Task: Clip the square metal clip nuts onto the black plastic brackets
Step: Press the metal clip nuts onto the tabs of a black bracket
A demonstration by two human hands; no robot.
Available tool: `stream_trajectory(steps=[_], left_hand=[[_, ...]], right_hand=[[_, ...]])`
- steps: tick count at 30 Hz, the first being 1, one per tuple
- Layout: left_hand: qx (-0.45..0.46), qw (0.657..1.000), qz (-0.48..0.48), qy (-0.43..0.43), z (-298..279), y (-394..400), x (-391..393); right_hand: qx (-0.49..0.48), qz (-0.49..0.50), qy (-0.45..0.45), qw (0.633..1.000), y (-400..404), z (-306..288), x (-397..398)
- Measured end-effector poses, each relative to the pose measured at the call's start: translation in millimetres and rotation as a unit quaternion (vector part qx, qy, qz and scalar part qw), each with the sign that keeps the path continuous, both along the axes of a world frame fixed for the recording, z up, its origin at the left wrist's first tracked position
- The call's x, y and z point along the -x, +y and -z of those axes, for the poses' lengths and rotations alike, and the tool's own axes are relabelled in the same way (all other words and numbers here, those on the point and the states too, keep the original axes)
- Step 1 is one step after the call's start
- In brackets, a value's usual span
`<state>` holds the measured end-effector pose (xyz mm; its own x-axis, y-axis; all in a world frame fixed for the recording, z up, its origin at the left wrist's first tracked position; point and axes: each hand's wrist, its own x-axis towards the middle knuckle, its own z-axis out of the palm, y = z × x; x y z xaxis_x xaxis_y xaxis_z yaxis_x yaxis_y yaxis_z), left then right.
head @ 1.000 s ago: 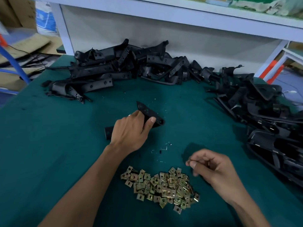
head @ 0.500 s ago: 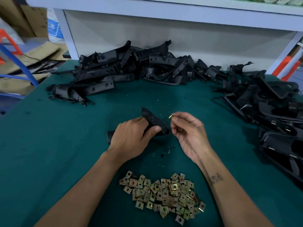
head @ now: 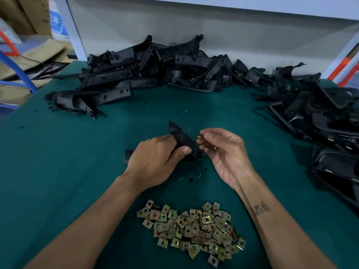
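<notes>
The left hand [head: 153,164] grips the black plastic bracket [head: 184,141] above the bench [head: 58,171], its long axis running from upper left to lower right. The right hand [head: 223,152] is nearer the free right edge — its fingers [head: 208,135] pinch one clip nut [head: 199,136] just beside that edge. The clip nut lies right of the bracket, seemingly not yet on. Spare clip nuts [head: 192,230] are heaped nearer the person.
</notes>
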<state>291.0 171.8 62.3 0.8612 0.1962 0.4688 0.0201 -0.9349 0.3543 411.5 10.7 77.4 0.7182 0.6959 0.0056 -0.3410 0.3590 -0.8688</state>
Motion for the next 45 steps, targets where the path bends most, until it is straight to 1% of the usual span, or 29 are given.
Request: stream_trajectory(steps=[4,8,14,19,24,30,35,38,45], left_hand=[[-0.025,0.999,-0.004,-0.025,-1.7,-2.2,0.6],[-0.054,0.998,-0.026,-0.017,-0.6,-2.8,0.7],[-0.053,0.998,-0.039,0.003,-3.4,-3.0,1.2],[-0.058,0.998,-0.032,0.006,-4.0,-1.3,0.1],[-0.033,0.999,-0.029,-0.007,-4.2,-1.3,0.2],[-0.032,0.998,-0.044,-0.014,-4.9,-3.3,1.9],[-0.034,0.997,-0.062,-0.024,-6.8,-4.1,2.7],[-0.034,0.997,-0.062,-0.016,-7.6,-4.8,2.8],[-0.072,0.995,-0.065,0.002,-6.5,-5.7,3.9]], right_hand=[[0.001,0.034,-0.011,0.999,2.5,2.2,2.3],[-0.001,0.021,-0.015,1.000,1.7,2.6,4.9],[0.022,0.061,-0.012,0.998,1.5,-0.2,10.4],[0.038,0.061,-0.025,0.997,0.7,-0.8,13.0],[0.042,0.076,-0.020,0.996,1.5,-2.8,16.5],[0.051,0.069,-0.017,0.996,6.5,1.2,26.5],[0.032,0.073,0.015,0.997,4.7,-0.9,24.2],[0.018,0.079,0.031,0.996,6.4,-1.1,26.3],[0.056,0.115,-0.029,0.991,10.9,2.1,36.2]])
